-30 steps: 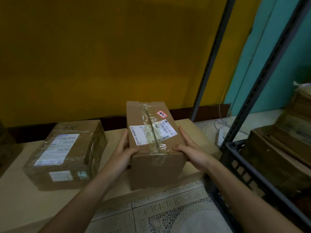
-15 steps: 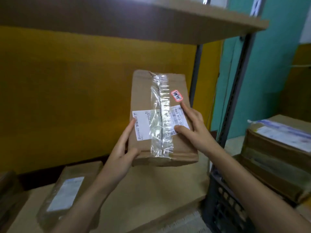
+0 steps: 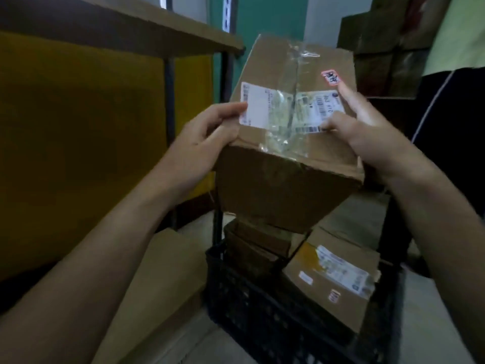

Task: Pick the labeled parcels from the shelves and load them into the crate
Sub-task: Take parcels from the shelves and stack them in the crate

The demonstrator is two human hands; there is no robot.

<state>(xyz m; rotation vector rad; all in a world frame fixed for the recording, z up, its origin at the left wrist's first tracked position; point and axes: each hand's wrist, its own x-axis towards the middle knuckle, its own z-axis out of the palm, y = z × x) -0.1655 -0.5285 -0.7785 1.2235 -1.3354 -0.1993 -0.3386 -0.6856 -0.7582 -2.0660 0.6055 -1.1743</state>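
Note:
I hold a brown cardboard parcel (image 3: 283, 179) in the air with both hands; it bears a white shipping label, clear tape and a small red sticker. My left hand (image 3: 207, 135) grips its left edge, thumb on the label. My right hand (image 3: 359, 127) grips its right side, fingers over the label. The parcel hangs tilted above a black plastic crate (image 3: 252, 306) on the floor. Inside the crate lie other labeled parcels, one with a white label (image 3: 333, 282) at the right and a darker one (image 3: 252, 245) at the left.
A metal rack with cardboard shelf boards (image 3: 147, 30) stands at the left against a yellow wall. A lower shelf board (image 3: 160, 271) sits beside the crate. Stacked boxes (image 3: 380, 46) rise at the upper right, next to another person's dark clothing (image 3: 451, 122).
I lifted the parcel off the lower shelf and swung it to the right, so it now hangs over the crate. The view turned right with it.

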